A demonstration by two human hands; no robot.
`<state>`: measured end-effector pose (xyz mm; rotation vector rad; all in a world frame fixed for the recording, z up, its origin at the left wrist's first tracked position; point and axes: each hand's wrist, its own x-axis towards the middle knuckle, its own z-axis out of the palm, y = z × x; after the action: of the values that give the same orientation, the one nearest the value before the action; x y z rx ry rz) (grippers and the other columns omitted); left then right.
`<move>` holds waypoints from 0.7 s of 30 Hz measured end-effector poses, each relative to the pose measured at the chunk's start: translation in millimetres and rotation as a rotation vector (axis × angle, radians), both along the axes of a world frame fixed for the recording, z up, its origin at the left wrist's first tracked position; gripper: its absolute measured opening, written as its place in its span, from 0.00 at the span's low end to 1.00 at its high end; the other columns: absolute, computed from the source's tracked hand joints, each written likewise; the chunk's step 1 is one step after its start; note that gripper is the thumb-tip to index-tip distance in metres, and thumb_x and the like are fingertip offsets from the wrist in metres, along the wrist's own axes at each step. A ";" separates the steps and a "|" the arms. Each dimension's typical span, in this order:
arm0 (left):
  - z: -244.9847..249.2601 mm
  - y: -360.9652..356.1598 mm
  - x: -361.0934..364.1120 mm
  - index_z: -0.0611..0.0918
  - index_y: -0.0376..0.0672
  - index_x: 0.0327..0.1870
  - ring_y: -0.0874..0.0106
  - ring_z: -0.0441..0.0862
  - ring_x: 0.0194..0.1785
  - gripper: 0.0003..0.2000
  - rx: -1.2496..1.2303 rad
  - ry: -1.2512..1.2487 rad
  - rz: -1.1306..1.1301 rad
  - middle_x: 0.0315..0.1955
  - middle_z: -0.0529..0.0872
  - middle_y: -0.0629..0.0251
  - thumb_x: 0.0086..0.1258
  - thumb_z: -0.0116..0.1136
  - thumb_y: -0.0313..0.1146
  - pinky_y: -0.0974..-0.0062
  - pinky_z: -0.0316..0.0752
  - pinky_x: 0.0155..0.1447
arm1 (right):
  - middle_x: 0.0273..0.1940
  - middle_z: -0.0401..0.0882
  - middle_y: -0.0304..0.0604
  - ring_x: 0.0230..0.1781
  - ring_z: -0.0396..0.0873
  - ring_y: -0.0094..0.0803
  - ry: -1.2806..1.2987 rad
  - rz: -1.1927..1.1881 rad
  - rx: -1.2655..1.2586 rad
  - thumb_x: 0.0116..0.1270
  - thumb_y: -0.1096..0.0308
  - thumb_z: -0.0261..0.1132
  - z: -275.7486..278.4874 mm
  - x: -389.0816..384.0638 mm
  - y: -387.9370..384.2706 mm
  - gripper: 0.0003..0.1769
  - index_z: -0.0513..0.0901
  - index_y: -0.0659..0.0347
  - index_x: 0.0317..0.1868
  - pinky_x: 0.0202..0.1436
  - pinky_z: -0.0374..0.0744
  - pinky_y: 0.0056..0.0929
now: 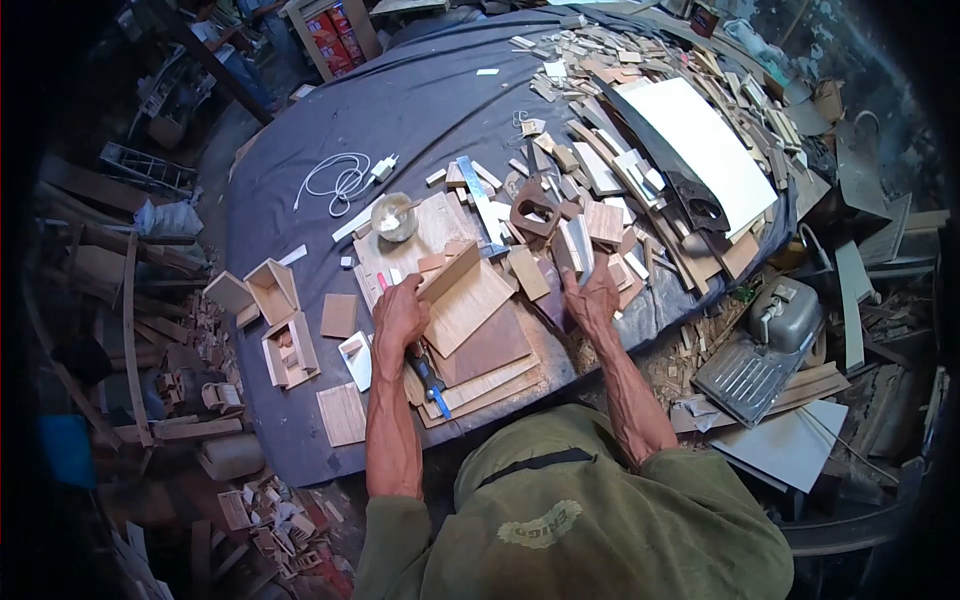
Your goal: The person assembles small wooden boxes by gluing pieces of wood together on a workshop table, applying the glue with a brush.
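Note:
My left hand is closed on the near end of a narrow wooden board standing on edge. That board rests on a flat wooden panel, above a darker brown board. My right hand has its fingers around the near end of a pale wooden block; its fingertips are partly hidden. Just beyond is a brown wooden tool handle. A blue-and-black hand tool lies by my left wrist. A metal-bladed square and a bowl of pale material sit farther back.
Small wooden boxes stand at the left of the cloth-covered table, near a white charger cable. A handsaw, a white panel and many offcuts cover the right side. A metal sink lies beyond the right edge.

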<state>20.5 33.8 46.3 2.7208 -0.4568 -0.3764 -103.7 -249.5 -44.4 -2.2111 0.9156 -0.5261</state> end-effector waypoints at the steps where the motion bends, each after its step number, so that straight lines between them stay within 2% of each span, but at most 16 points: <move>1: -1.9 1.2 -1.4 0.82 0.40 0.59 0.48 0.84 0.57 0.23 0.011 -0.009 0.019 0.50 0.87 0.43 0.60 0.63 0.31 0.57 0.77 0.62 | 0.41 0.82 0.64 0.44 0.81 0.61 -0.027 0.010 -0.024 0.63 0.47 0.68 -3.1 4.4 -0.3 0.29 0.78 0.69 0.47 0.49 0.77 0.55; 2: -3.6 1.6 -3.9 0.83 0.40 0.58 0.47 0.84 0.55 0.22 0.013 -0.012 0.067 0.48 0.87 0.44 0.60 0.62 0.31 0.57 0.77 0.61 | 0.43 0.79 0.61 0.47 0.78 0.59 -0.066 0.083 -0.123 0.66 0.47 0.66 -5.4 7.0 -2.7 0.28 0.78 0.69 0.46 0.50 0.76 0.54; 5: -4.9 1.3 -8.7 0.83 0.39 0.56 0.47 0.85 0.54 0.21 -0.052 0.015 0.126 0.47 0.88 0.44 0.61 0.63 0.32 0.56 0.78 0.59 | 0.44 0.78 0.59 0.48 0.77 0.56 0.093 0.171 -0.148 0.67 0.52 0.66 23.4 8.9 -13.0 0.24 0.79 0.68 0.45 0.52 0.76 0.50; 6: -8.2 2.1 -10.8 0.83 0.38 0.55 0.48 0.86 0.52 0.20 -0.072 -0.008 0.135 0.46 0.88 0.44 0.61 0.63 0.32 0.57 0.78 0.57 | 0.43 0.78 0.58 0.47 0.76 0.55 0.104 0.172 -0.128 0.67 0.56 0.65 18.8 11.2 -24.5 0.20 0.80 0.68 0.46 0.52 0.75 0.50; 9: -21.0 5.6 -14.3 0.82 0.38 0.56 0.46 0.85 0.52 0.20 -0.168 -0.052 0.177 0.50 0.87 0.43 0.61 0.61 0.31 0.55 0.78 0.59 | 0.45 0.77 0.58 0.50 0.75 0.53 -0.126 0.145 -0.113 0.64 0.59 0.65 7.9 17.4 -61.5 0.19 0.80 0.67 0.48 0.54 0.74 0.52; 10: -25.8 6.8 -15.0 0.82 0.36 0.57 0.49 0.87 0.51 0.21 -0.186 -0.099 0.179 0.49 0.88 0.45 0.61 0.62 0.29 0.58 0.79 0.57 | 0.54 0.75 0.59 0.57 0.72 0.55 -0.119 0.156 -0.189 0.59 0.64 0.66 10.6 16.8 -71.8 0.22 0.80 0.66 0.53 0.59 0.74 0.53; 13: -34.8 9.3 -13.1 0.81 0.35 0.57 0.52 0.87 0.50 0.22 -0.323 -0.070 0.253 0.47 0.88 0.46 0.59 0.64 0.26 0.62 0.80 0.56 | 0.66 0.68 0.59 0.68 0.66 0.58 -0.053 0.274 -0.459 0.56 0.68 0.66 -7.9 30.9 -111.0 0.30 0.76 0.64 0.61 0.71 0.69 0.49; 14: -42.9 12.6 -11.5 0.81 0.34 0.56 0.56 0.88 0.49 0.22 -0.345 -0.084 0.258 0.44 0.89 0.48 0.58 0.65 0.25 0.64 0.81 0.54 | 0.69 0.65 0.59 0.71 0.62 0.60 0.054 0.356 -0.444 0.54 0.69 0.69 -18.9 35.6 -126.4 0.34 0.74 0.63 0.64 0.70 0.71 0.53; 18: -41.2 11.6 -19.7 0.82 0.34 0.55 0.63 0.87 0.45 0.21 -0.446 -0.064 0.341 0.42 0.89 0.51 0.58 0.66 0.25 0.69 0.80 0.51 | 0.71 0.62 0.58 0.72 0.62 0.59 0.161 0.487 -0.356 0.54 0.67 0.72 -12.5 39.4 -141.1 0.40 0.67 0.62 0.68 0.71 0.70 0.53; 21: -58.2 17.9 -19.3 0.82 0.33 0.54 0.69 0.85 0.41 0.20 -0.576 -0.040 0.398 0.39 0.88 0.55 0.59 0.66 0.24 0.73 0.79 0.47 | 0.70 0.62 0.57 0.69 0.63 0.58 0.155 0.432 -0.286 0.55 0.65 0.73 -6.3 37.8 -144.1 0.39 0.68 0.63 0.66 0.67 0.72 0.51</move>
<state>1.1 51.7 -11.9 2.1831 -0.0121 -0.0637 -65.9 -393.6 -50.7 -2.6423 0.4281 -0.2953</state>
